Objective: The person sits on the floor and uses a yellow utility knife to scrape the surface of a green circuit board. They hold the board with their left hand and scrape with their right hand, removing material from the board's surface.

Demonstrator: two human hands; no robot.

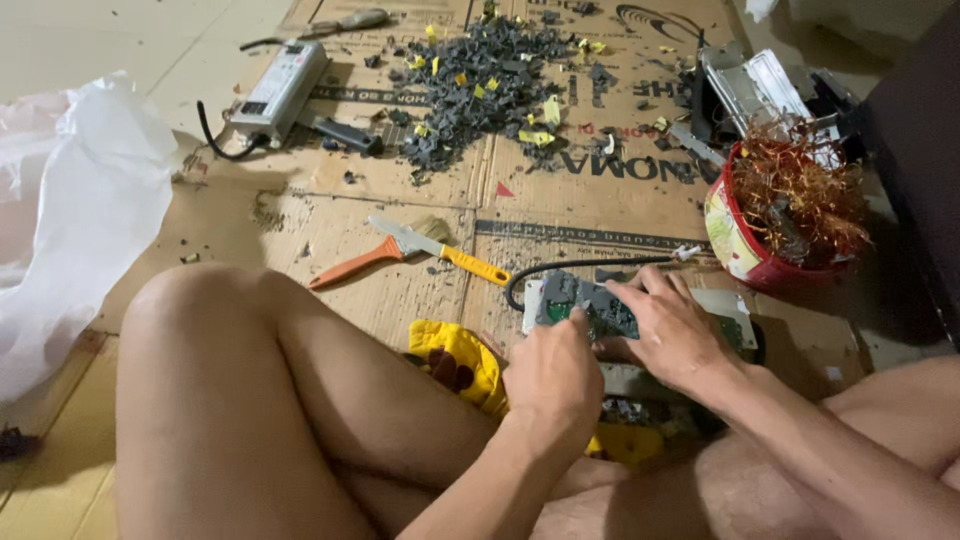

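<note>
the left hand [553,375] is curled into a loose fist with its fingertips pressed against the near edge of a green circuit board [590,306]; whether it grips anything inside the fist cannot be told. the right hand [672,325] lies over the far side of the same board with fingers spread and bent, pinning it from above. the board rests on a pale metal casing [728,305] on the cardboard sheet [330,215] just in front of the person's crossed legs, and a black cable [580,267] loops away from its left end. just beside the left hand, toward the knee, lies a yellow glove [455,358]. farther out are a chisel with a yellow handle [440,250] and an orange-handled brush [368,258], touching at their tips. to the right stands a red bowl [745,255] heaped with copper wire [795,195]. at the far edge sit a heap of dark broken parts [480,80] with yellow scraps, a long grey power supply unit [280,92], and white plastic sheeting [75,215] on the left.
</note>
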